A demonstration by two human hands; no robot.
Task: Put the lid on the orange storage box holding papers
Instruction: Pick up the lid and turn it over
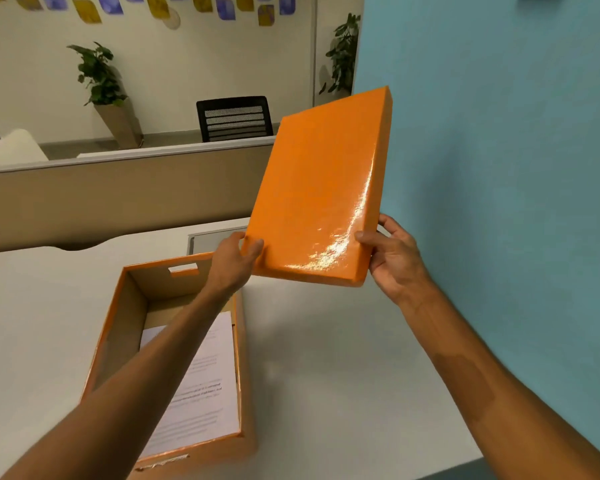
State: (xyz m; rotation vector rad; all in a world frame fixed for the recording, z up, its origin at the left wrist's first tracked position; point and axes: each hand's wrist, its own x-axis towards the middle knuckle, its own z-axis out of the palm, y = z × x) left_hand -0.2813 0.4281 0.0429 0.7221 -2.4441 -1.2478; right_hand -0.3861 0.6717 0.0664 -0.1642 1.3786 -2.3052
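1. Tabletop (326,358): pale, spread beneath both hands.
2. Orange storage box (125,306): open, under the left forearm, below and left of both hands; papers (205,393) lying flat inside.
3. Lid (319,188): raised off the tabletop, tilted, glossy top facing the camera, well apart from the box. Likely light, stiff cardboard with a slick skin; best held at opposite near corners, by the rim.
4. Left hand (232,258): clasped on the near left corner.
5. Right hand (392,258): clasped on the near right corner.
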